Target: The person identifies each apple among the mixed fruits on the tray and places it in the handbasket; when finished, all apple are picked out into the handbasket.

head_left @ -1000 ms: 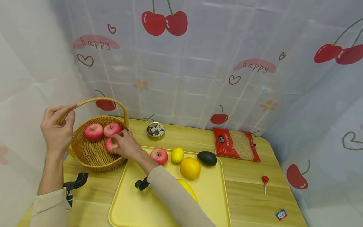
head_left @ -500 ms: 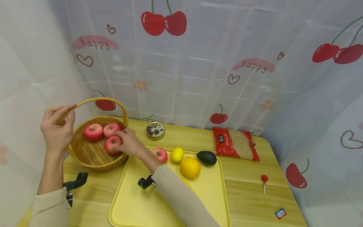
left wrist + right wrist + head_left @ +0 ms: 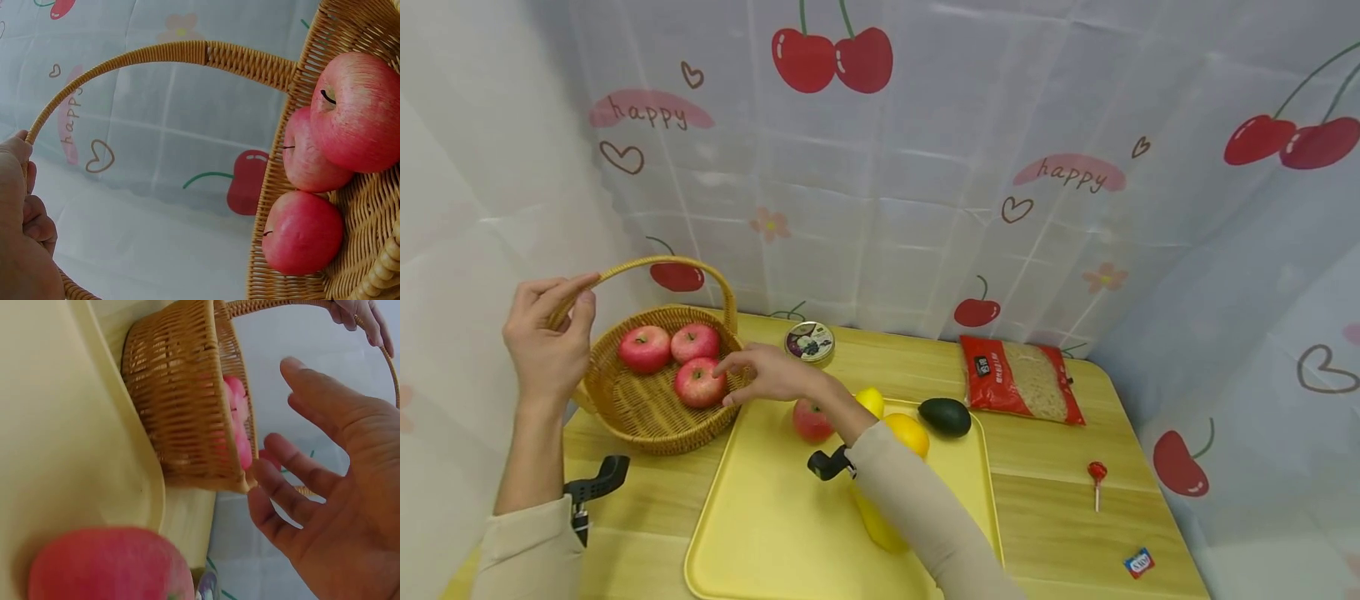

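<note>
My left hand [image 3: 550,342] grips the arched handle [image 3: 125,59] of a wicker basket [image 3: 655,417] at the table's left. Three red apples lie in the basket: a near apple [image 3: 700,382], a left apple [image 3: 644,348] and a back apple [image 3: 695,342]. Over the basket's right rim is my right hand [image 3: 778,375], fingers spread and holding nothing, fingertips beside the near apple in the head view. The right wrist view shows that hand [image 3: 337,481] apart from the basket wall. A fourth apple [image 3: 812,421] lies on the yellow tray [image 3: 760,525], partly behind the right forearm.
On the tray are a lemon [image 3: 870,401], an orange-yellow fruit [image 3: 910,433], a dark green avocado [image 3: 945,417] and a yellow fruit [image 3: 880,525] mostly behind the sleeve. Around it lie a round tin [image 3: 809,342], a red bag [image 3: 1022,379], a lollipop [image 3: 1097,475] and a small wrapped sweet [image 3: 1139,563].
My right hand has let go of the near apple, which stays in the basket, and has drawn back right with fingers opened. My left hand keeps its grip on the handle.
</note>
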A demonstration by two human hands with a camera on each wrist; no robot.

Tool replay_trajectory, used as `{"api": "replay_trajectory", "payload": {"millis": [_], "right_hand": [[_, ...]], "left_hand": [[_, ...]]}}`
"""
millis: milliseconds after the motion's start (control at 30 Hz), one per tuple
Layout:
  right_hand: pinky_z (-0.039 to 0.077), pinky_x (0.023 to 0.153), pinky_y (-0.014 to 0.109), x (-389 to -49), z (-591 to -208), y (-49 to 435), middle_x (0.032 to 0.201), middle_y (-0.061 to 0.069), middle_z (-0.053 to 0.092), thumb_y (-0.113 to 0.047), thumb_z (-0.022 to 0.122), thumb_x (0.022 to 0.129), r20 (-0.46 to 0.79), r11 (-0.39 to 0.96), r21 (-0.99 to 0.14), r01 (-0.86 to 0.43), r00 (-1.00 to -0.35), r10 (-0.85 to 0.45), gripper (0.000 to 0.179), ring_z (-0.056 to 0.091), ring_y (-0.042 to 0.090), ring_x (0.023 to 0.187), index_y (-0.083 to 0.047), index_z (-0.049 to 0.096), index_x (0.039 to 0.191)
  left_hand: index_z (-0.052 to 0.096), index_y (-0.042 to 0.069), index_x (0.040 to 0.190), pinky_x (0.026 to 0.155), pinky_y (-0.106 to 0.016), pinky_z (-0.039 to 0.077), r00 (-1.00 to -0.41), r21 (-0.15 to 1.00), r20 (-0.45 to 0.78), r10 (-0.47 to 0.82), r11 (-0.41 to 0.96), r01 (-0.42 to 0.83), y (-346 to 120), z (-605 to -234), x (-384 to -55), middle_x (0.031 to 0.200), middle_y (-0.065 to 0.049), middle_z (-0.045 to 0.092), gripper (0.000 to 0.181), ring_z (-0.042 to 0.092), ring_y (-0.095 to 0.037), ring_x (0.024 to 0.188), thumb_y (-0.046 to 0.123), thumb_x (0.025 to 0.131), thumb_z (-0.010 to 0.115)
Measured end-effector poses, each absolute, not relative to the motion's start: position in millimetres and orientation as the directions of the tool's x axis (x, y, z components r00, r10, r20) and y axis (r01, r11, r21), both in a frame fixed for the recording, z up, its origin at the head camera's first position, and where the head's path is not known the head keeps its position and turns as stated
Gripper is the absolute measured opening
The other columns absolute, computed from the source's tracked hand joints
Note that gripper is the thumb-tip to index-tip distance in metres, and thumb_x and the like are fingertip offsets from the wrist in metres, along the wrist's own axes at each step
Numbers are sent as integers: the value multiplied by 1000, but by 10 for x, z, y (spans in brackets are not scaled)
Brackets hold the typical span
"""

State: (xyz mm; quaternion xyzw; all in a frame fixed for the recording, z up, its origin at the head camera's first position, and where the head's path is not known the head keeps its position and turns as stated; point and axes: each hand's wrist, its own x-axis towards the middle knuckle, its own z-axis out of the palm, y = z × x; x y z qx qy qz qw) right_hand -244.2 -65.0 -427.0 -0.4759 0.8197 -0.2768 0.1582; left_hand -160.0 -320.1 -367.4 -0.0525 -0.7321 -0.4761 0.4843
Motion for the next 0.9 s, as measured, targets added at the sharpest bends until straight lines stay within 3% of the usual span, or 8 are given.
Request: {"api": "replay_trajectory", "payload": {"millis": [133,300,600,767,900], "right_hand": [[43,86,14,-2420,-4258,-464,121,-1,60,-38,76,90,-45,374,-622,-688,-445,-894,47,56,15,109,-22,66,133],[45,91,19,-2393,-4255,-244,125,-8,58,-40,75,91,-94,397,-607,-689,-434,-896,46,52,8,112,-24,66,133],[45,107,37,-2509,-4365,22,140,-7,56,-37,75,91,-170,421,-645,-638,-417,-893,46,53,26,130,-24,63,134],[45,106,36,-2567,-4386,189,142,-4,54,-31,74,92,-229,459,-667,-587,-425,-876,41,52,30,130,-25,64,132],[47,100,30,-2602,-4407,298,138,-3,56,-26,74,92,-274,493,-661,-565,-430,-860,41,55,24,122,-24,65,132]], "left_hand": [[74,-9,109,72,-3,45,-530,655,750,-396,553,515,-3206,-3679,-1592,102,18,53,21,52,-1,94,-2,95,60],[74,-8,109,69,-3,43,-526,648,756,-391,563,513,-3213,-3686,-1606,102,18,53,21,51,-1,94,-1,95,61],[74,-7,110,65,-4,41,-516,621,776,-363,585,522,-3258,-3714,-1588,103,20,54,23,50,0,93,2,96,60],[74,-7,111,65,-4,41,-526,636,764,-373,574,516,-3240,-3713,-1603,103,19,53,23,50,-1,95,3,96,60],[74,-7,109,65,-4,41,-528,654,751,-397,555,514,-3214,-3700,-1617,102,18,53,22,51,-1,94,1,95,61]]}}
